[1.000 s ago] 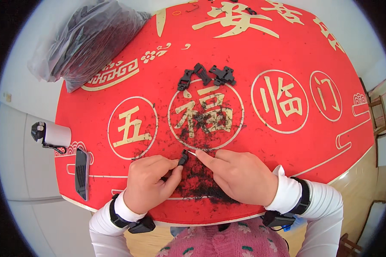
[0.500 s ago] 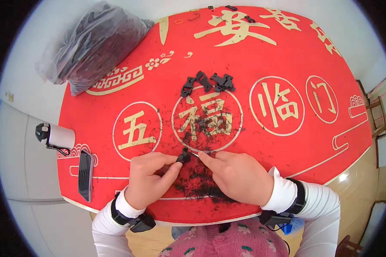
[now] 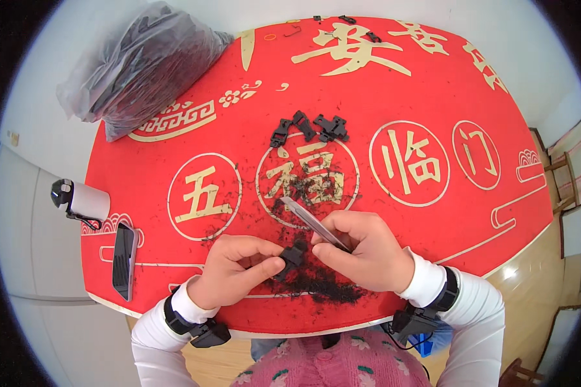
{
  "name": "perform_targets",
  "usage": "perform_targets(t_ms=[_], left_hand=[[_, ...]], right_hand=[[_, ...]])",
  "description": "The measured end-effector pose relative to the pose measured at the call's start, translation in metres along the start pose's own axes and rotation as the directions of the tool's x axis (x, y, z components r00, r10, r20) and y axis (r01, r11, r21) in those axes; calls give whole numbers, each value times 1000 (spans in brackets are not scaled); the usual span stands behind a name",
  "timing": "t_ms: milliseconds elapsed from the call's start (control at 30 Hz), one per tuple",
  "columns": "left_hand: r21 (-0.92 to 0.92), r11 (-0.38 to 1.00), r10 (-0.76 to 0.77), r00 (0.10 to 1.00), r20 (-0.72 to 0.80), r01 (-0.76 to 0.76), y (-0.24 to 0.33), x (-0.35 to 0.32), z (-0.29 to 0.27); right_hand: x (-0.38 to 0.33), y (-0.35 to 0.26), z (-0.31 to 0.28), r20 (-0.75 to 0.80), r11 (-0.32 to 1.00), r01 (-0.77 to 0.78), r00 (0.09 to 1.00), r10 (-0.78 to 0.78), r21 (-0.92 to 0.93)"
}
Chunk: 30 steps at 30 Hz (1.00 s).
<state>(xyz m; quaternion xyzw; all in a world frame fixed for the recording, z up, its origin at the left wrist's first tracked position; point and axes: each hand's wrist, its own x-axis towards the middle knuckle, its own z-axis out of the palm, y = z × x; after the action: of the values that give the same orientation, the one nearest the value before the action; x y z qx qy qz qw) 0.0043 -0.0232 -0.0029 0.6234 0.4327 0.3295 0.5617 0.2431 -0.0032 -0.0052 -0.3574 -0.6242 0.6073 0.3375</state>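
Observation:
Between the thumb and forefinger of my left hand (image 3: 232,274) is a small black plastic buckle (image 3: 292,255), held just above the table. My right hand (image 3: 376,253) grips a slim silvery utility knife (image 3: 311,220), its blade pointing up and to the left, apart from the buckle. Black plastic shavings (image 3: 326,287) lie thickly under and in front of my hands. Several more black buckles (image 3: 306,126) sit in a loose row farther up the table.
The red tablecloth (image 3: 316,97) has gold lettering. A grey plastic bag (image 3: 148,71), filled with dark things, stands at the far left. A phone (image 3: 124,261) and a white bottle (image 3: 87,200) are at the left edge. A few small black pieces (image 3: 373,37) lie at the far edge.
My right hand has turned and raised the knife away from the buckle, so more of the knife shows. My left hand has moved slightly right and down with the buckle.

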Motion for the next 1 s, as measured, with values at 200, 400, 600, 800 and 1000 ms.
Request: perform_targets(t_ms=[200, 400, 600, 800, 1000], left_hand=[[30, 999, -27, 998, 48, 25, 6, 1, 3], [2, 999, -36, 997, 74, 36, 6, 1, 4], [-183, 978, -83, 992, 95, 99, -3, 1, 3], [-208, 973, -78, 991, 108, 100, -2, 1, 4], [328, 921, 223, 975, -9, -208, 2, 3, 3]], right_hand=[[1, 3, 1, -8, 992, 81, 997, -82, -102], [1, 7, 2, -10, 972, 145, 989, -150, -185], [2, 3, 3, -44, 949, 177, 980, -195, -261], [2, 1, 4, -107, 933, 200, 965, -241, -300], [0, -3, 3, -116, 941, 154, 974, -197, -300]])
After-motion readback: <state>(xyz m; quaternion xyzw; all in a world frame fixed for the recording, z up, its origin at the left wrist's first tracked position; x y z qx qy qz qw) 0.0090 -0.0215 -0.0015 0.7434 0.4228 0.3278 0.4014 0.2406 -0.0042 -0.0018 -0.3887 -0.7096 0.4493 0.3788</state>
